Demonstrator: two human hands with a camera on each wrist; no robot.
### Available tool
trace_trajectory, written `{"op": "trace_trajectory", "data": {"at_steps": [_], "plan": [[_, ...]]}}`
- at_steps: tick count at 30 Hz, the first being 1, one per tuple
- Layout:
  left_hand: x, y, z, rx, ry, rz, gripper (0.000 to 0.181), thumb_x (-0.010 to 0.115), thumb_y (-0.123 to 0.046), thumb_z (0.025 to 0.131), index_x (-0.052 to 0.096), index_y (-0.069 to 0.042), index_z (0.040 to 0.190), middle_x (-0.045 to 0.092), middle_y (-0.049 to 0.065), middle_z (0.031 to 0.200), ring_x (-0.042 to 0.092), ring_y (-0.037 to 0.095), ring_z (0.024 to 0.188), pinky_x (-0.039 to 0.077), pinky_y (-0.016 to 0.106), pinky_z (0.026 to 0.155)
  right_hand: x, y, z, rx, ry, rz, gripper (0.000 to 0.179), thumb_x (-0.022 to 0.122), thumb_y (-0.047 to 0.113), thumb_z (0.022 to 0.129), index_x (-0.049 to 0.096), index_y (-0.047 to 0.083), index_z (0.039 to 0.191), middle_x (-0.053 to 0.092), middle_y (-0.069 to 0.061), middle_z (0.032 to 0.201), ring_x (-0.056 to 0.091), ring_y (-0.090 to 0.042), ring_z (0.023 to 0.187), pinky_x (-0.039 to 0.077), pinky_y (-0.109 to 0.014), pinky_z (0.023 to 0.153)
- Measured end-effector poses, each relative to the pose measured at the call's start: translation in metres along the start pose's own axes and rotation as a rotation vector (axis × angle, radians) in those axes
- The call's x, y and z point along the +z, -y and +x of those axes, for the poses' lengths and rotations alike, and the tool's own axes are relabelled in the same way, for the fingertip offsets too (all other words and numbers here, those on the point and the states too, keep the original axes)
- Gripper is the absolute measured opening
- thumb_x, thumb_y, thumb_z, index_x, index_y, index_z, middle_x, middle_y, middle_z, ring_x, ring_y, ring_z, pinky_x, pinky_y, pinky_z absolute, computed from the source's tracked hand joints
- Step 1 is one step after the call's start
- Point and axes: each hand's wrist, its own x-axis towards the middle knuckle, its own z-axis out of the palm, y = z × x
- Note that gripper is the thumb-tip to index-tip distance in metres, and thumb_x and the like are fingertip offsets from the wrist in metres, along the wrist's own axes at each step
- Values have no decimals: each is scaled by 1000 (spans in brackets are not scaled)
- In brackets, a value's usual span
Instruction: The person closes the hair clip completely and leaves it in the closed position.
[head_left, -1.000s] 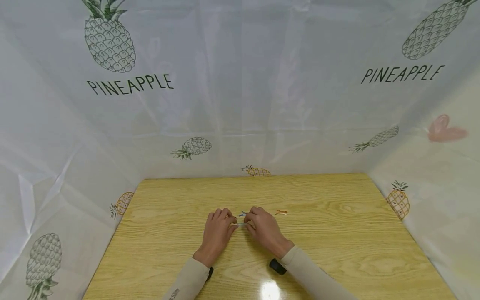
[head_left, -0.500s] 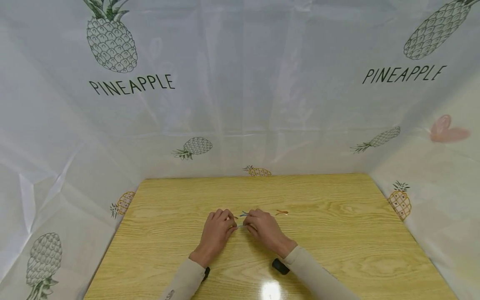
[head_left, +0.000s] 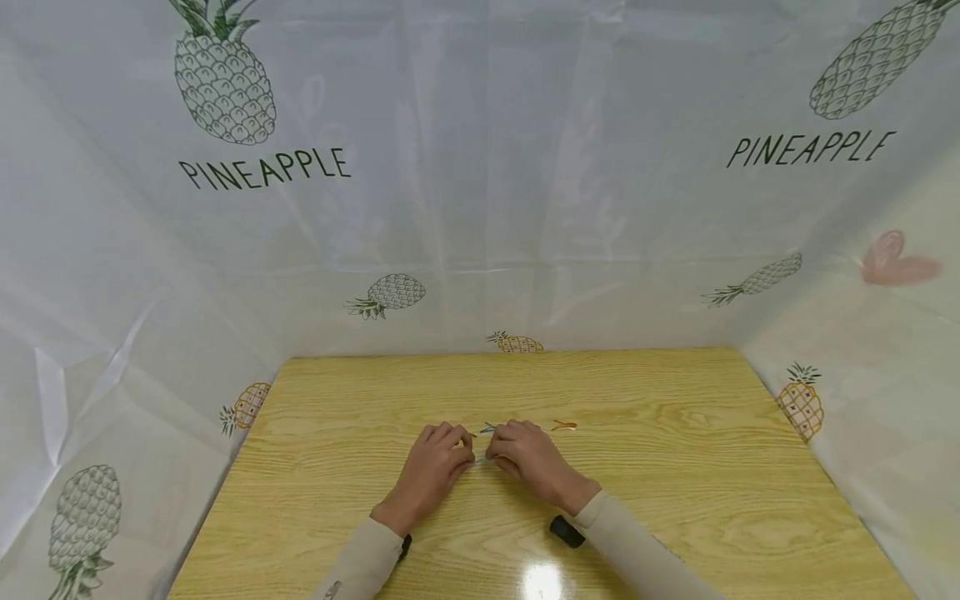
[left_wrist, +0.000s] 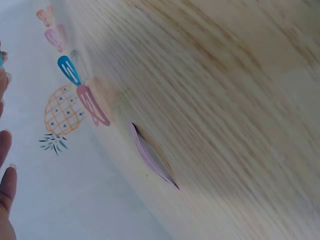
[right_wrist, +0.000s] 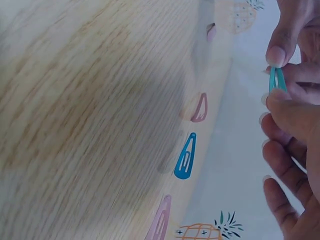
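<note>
Between both hands, a small teal snap hair clip (right_wrist: 277, 81) is held over the table. The left hand (head_left: 431, 468) pinches one end of it and the right hand (head_left: 536, 462) the other, thumbs against the fingers. From the right wrist view the clip's slotted frame shows between the two thumb tips. Just beyond the right hand's fingers lies a blue hair clip (head_left: 488, 427), seen flat in that view too. A dusky pink clip (right_wrist: 200, 107) and a lighter pink clip (right_wrist: 160, 222) lie on either side of the blue one.
In the left wrist view, a curved mauve clip (left_wrist: 151, 159) rests on its edge, near the row of clips. An orange-looking clip (head_left: 564, 425) lies right of the hands on the wood-grain table (head_left: 675, 500). A pineapple-print sheet (head_left: 510, 217) stands around the table.
Both hands have drawn slightly toward the person, bringing the teal clip along. The clips on the table have stayed put.
</note>
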Motion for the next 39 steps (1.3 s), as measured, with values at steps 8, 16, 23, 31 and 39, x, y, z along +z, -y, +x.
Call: {"op": "trace_trajectory", "data": {"at_steps": [8,16,23,31,39], "plan": [[0,2,-2,73,14,27,13,88,-17,85,77,-21,83,64,-7,105,58,14,97,50,35,88,0,-4,0,-93,-5,-20,10,86,12,86,78,16,90,67,8,95,58,-10,84,52,-31,82],[-1,2,-2,108,24,26,13,87,-17,87,76,-22,84,62,-8,106,58,13,97,51,34,89,0,-7,-1,-149,-21,-10,12,87,11,86,77,17,89,65,8,94,57,-10,83,45,-25,75],[-1,1,-2,115,34,25,12,86,-18,89,76,-22,84,63,-7,107,60,13,99,50,34,88,2,-9,-2,-164,-15,2,12,86,11,87,76,18,90,66,8,94,55,-9,82,41,-22,74],[-2,1,-3,101,53,-17,10,84,-18,90,76,-22,85,62,-8,105,63,15,110,51,34,90,1,-9,-3,-166,18,30,10,83,11,89,76,18,91,66,8,95,55,-9,83,40,-22,74],[-1,3,-6,70,72,-55,9,85,-19,89,77,-21,86,63,-7,106,61,14,102,50,35,89,2,-10,-4,-181,22,70,8,82,10,92,77,17,94,67,8,98,58,-8,85,43,-20,75]]}}
